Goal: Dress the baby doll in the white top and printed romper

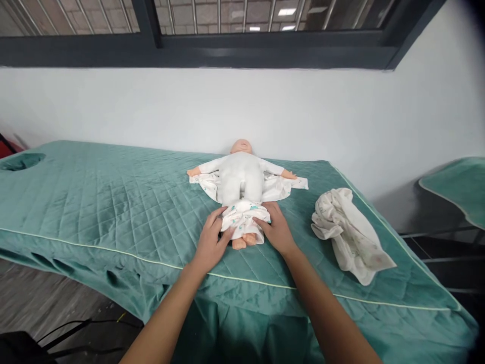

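A baby doll (242,172) with a white cloth body lies on its back, head toward the wall and arms spread. Bunched around its lower legs are white printed baby pants (242,215), with the feet (244,240) showing at the near end. My left hand (214,237) grips the left side of the pants between thumb and fingers. On the opposite side my right hand (276,227) holds the pants the same way, its thumb on top of the fabric. A white printed baby top (278,187) is spread flat under the doll's back and arms.
A crumpled white printed cloth (350,232) lies to the right on the green quilted bed cover (132,197). Behind the bed is a white wall below a barred window (242,48). A green stool seat (458,187) stands at the right. Cables (87,322) lie on the floor at lower left.
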Demonstrator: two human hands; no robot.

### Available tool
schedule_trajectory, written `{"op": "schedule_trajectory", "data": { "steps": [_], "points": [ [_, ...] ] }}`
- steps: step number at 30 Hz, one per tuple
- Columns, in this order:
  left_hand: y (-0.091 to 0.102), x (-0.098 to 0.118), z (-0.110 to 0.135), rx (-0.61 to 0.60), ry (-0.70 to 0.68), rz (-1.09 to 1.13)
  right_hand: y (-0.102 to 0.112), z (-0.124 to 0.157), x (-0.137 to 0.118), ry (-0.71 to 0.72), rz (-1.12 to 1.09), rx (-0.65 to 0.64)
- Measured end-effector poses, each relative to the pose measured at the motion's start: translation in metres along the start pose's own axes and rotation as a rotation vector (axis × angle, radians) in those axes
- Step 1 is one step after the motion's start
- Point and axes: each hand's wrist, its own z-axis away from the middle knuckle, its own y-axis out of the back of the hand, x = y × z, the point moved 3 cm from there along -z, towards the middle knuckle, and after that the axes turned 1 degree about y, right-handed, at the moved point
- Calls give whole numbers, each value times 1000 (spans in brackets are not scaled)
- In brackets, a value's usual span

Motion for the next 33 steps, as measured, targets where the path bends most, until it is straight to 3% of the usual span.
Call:
{"op": "schedule_trajectory", "data": {
  "steps": [4, 9, 18, 22, 28, 33],
  "points": [
    [-3, -5, 6, -127, -80, 69, 0, 0, 2, -67, -22, -41],
    [-6, -8, 4, -74, -77, -93, 3, 7, -6, -133, -15, -77],
    [8, 0, -9, -88, -37, -275, 7, 36, -53, -137, 24, -272],
    [16, 0, -10, -135, 44, -257, 5, 32, -63, -122, 201, -286],
    [36, 0, -4, -222, 254, -98, 11, 34, -84, -216, 429, -238],
    [55, 13, 3, -267, 258, -6, 21, 40, -106, -320, 353, -243]
  ]
}}
